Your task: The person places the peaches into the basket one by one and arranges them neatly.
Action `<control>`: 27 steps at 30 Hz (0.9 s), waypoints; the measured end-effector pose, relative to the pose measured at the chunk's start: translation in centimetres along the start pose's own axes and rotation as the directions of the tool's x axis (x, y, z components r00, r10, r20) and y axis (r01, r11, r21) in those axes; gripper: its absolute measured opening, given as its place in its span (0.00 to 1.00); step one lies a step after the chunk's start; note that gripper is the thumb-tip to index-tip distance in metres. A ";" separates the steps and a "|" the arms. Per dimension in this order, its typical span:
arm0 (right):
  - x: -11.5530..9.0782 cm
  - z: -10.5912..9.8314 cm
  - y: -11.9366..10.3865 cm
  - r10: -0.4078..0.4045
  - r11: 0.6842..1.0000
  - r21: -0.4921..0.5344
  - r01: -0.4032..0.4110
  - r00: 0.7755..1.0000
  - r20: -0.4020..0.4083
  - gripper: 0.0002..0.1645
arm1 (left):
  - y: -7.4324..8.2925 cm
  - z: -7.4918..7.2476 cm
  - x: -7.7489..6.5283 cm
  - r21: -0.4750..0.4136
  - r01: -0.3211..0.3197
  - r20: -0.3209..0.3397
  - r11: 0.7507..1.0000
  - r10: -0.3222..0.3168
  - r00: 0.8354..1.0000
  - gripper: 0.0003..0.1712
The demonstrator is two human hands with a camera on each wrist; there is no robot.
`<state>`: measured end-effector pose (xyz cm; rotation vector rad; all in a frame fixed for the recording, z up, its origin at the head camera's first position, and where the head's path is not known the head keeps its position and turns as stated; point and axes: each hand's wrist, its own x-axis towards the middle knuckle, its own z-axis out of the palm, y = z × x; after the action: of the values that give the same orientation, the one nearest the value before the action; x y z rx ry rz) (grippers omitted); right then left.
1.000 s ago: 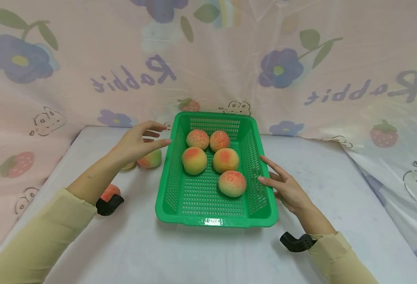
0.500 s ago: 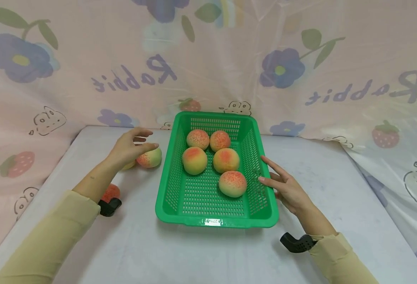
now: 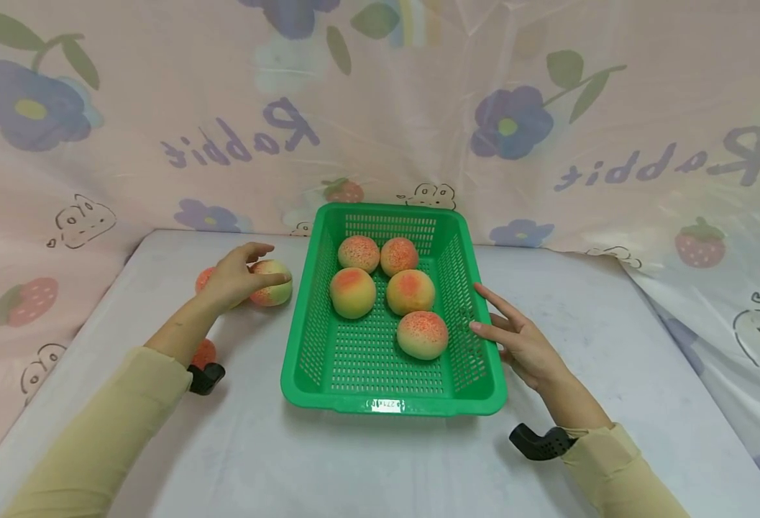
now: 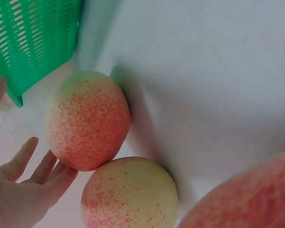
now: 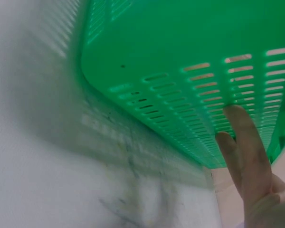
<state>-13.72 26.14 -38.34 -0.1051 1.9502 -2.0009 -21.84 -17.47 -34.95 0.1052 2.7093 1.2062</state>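
Note:
My left hand (image 3: 229, 279) reaches round a red-and-green peach (image 3: 272, 283) on the table, left of the basket. In the left wrist view, its fingers spread beside that peach (image 4: 88, 121), and the thumb stands apart from it. Another peach (image 4: 130, 192) touches it from below. On the right, my right hand (image 3: 527, 345) holds the side of a green plastic basket (image 3: 392, 405), thumb and forefinger over the rim. Other fingertips rest against the slotted outer wall (image 5: 180, 90) in the right wrist view. Several peaches (image 3: 352, 293) lie inside the basket.
Partly hidden by the left hand and wrist are a reddish peach (image 3: 203, 278) and another red peach (image 3: 204, 352). The white table (image 3: 367, 467) carries everything. Behind it hangs a pink printed curtain (image 3: 380, 129).
My left hand has moved left from beside the basket's rim and down to the red-and-green peach. The right hand and the basket have stayed in place.

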 end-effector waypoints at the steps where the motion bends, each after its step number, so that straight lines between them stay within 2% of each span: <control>1: 0.0 0.0 0.0 0.000 1.000 -0.001 0.000 1.000 0.000 0.43 | 0.0 0.0 0.0 0.004 0.006 0.003 1.000 -0.006 1.000 0.43; 8: 0.0 0.1 0.0 0.003 1.000 0.001 -0.003 1.000 -0.004 0.43 | -0.2 0.3 0.3 0.067 0.013 -0.003 0.998 -0.013 1.000 0.44; 14: 0.0 0.2 0.1 0.002 1.000 0.006 -0.002 1.000 0.002 0.43 | -0.9 0.8 0.9 0.170 -0.050 0.041 0.984 0.044 0.998 0.45; 18: 0.0 0.2 0.1 -0.004 1.000 0.006 0.004 1.000 0.011 0.43 | -1.3 1.1 1.1 0.223 -0.090 0.027 0.971 0.086 0.996 0.46; 27: 0.0 0.2 -0.1 -0.006 1.000 0.001 0.006 1.000 0.006 0.43 | -1.5 1.7 1.2 0.204 -0.099 -0.017 0.974 0.105 0.994 0.44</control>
<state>-13.63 25.96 -38.25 -0.1171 1.9477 -2.0023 -22.70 -17.03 -37.35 0.2592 2.8761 0.9586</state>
